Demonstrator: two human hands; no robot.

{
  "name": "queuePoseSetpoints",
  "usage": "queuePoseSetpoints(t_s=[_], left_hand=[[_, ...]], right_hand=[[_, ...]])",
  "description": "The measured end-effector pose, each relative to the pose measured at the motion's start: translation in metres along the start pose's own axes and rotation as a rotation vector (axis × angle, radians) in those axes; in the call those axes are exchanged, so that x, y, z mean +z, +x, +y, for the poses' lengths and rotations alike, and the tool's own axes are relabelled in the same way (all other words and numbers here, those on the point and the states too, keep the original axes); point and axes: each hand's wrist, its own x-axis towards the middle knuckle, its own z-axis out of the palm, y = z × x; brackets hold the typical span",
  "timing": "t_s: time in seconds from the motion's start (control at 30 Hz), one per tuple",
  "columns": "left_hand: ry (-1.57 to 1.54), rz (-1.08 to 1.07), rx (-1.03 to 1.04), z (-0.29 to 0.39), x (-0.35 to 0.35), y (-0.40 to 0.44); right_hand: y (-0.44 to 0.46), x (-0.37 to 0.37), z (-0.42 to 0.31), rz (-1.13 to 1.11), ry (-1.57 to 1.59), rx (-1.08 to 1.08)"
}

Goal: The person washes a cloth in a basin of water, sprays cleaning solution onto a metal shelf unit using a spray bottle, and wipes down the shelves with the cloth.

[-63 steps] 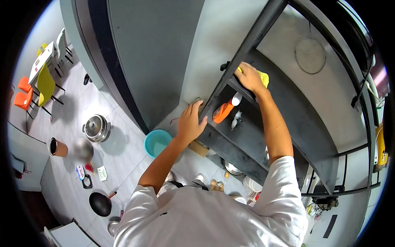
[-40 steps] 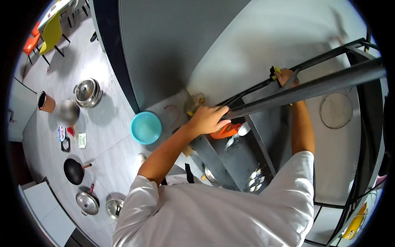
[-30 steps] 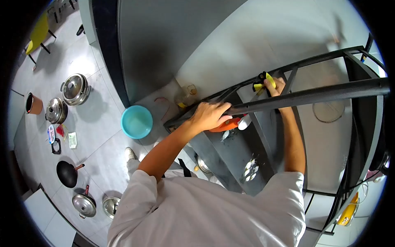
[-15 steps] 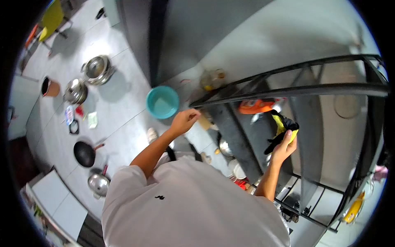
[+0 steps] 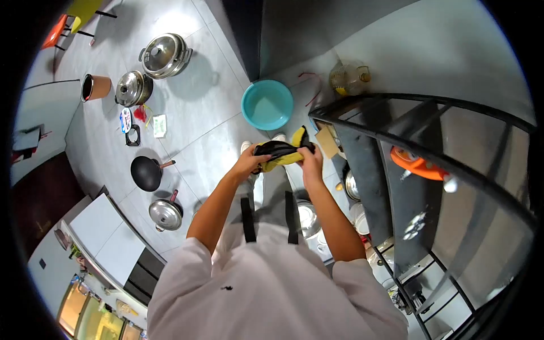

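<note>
One yellow-and-black cloth (image 5: 281, 153) hangs bunched between the left hand (image 5: 246, 162) and right hand (image 5: 311, 165), both gripping it, its long axis crosswise to the body, a loose tip pointing away, near a turquoise basin (image 5: 267, 106).

The cloth (image 5: 285, 160) is yellow and black, soft, creased and bunched into a loose sideways strip. It hangs in the air on the wearer's side of the turquoise basin (image 5: 267, 105), apart from it, its right end poking up in folds.
</note>
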Motion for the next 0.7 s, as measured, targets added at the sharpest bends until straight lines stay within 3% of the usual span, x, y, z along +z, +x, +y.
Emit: queuePoseSetpoints(t_s=[0.13,0.2,0.3,0.4,0.47,0.53,0.63,0.7], left_hand=[[0.226,0.493,-0.016,-0.064,-0.045,0.078],[0.238,0.654,-0.001,-0.109,-0.083,0.121],[-0.022,0.649,0.016,-0.136,-0.121,0.183],[-0.199,0.724,-0.061,-0.094,-0.119,0.23],[-0.069,0.754,0.065,-0.108,-0.144,0.275],[0.288,0.75,0.115,-0.124,-0.155,0.323],[0.46,0.681,0.232,-0.148,-0.197,0.385],[0.679,0.594,0.329,-0.156,-0.22,0.427]], right_hand=[[0.104,-0.017,0.092,-0.028,-0.436,0.102],[0.121,-0.007,0.11,-0.051,-0.157,0.23],[0.168,-0.01,0.159,-0.05,0.102,0.288],[0.218,0.0,0.203,-0.032,0.247,0.223],[0.254,0.013,0.226,-0.035,0.159,0.202],[0.32,0.01,0.272,-0.064,-0.042,0.101],[0.392,0.035,0.327,0.008,0.04,-0.012],[0.431,0.043,0.34,0.003,0.084,0.066]])
